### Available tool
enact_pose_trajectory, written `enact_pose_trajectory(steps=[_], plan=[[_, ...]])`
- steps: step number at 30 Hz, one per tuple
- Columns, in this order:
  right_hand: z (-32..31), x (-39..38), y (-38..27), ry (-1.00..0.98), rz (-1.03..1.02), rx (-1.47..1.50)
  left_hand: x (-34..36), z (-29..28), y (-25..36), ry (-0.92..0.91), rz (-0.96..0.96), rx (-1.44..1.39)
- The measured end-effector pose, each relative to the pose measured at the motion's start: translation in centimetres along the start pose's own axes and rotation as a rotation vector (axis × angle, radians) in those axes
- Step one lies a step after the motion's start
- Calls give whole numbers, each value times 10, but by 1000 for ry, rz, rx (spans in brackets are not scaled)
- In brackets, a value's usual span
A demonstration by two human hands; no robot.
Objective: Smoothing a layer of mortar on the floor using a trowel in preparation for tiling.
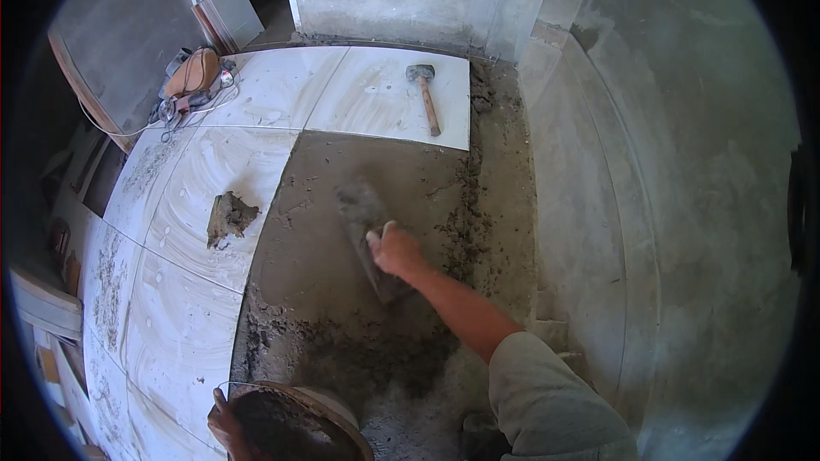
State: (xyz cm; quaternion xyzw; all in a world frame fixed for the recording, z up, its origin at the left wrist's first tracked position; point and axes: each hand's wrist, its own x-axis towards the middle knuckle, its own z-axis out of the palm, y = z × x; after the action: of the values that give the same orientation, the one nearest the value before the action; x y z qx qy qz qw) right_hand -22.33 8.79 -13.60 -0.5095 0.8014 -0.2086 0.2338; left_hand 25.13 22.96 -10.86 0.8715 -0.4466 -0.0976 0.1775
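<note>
My right hand [395, 249] is closed round the grip of a long rectangular plastering trowel [382, 283], which is smeared grey and a little blurred. Its blade lies on a bed of smoothed wet mortar [316, 179]. At the lower edge my left hand [224, 428] holds the bucket [337, 410] by its side, near the thin wire handle. Dark material shows inside the bucket, which is partly cut off by the picture's edge. Rougher, crumbly mortar [367, 358] lies between the bucket and the smoothed patch.
White floor tiles [205, 307] streaked with mortar border the bed on the left and far side. A mallet [424, 98] and a mortar lump [229, 218] lie on them. A cluttered bag [193, 72] sits far left. A bare wall [709, 205] rises on the right.
</note>
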Motion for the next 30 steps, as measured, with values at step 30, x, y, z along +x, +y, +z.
enact_pose_trajectory(steps=[30], plan=[[-89, -159, 175, 320, 146, -37, -7, -14, 13, -92, -76, -1]])
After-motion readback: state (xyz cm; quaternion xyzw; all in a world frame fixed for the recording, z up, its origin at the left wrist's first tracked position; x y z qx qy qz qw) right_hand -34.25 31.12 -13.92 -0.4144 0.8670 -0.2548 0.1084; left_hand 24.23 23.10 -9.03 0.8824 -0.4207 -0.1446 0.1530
